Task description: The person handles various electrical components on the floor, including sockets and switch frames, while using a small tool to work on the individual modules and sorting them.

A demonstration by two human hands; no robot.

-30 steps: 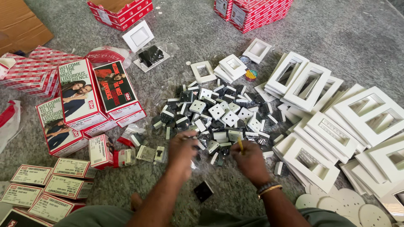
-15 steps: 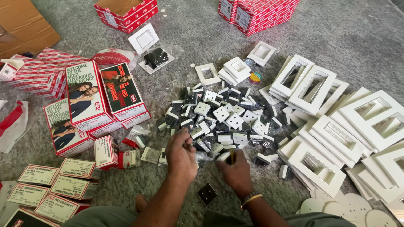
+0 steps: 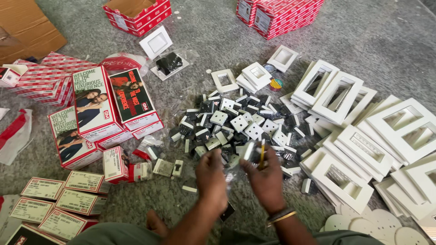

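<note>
My left hand [image 3: 211,177] and my right hand [image 3: 265,174] are raised close together over the near edge of a heap of small black and white switch modules [image 3: 236,124] on the grey floor. The right hand grips a small white and grey switch module [image 3: 249,152] together with a thin yellow tool [image 3: 262,154]. The left hand's fingers close on a crinkled clear plastic wrapper [image 3: 229,165] next to that module. A bangle sits on my right wrist.
White switch frames [image 3: 345,97] lie piled at the right, round white plates [image 3: 377,224] at the bottom right. Red cartons [image 3: 138,11] stand at the top. Printed red and white boxes [image 3: 93,106] and small cartons [image 3: 59,199] fill the left. A black module [image 3: 227,211] lies under my arms.
Both hands have lifted from the heap and come together. The right hand now holds a module and the yellow tool up between them. The view has shifted slightly.
</note>
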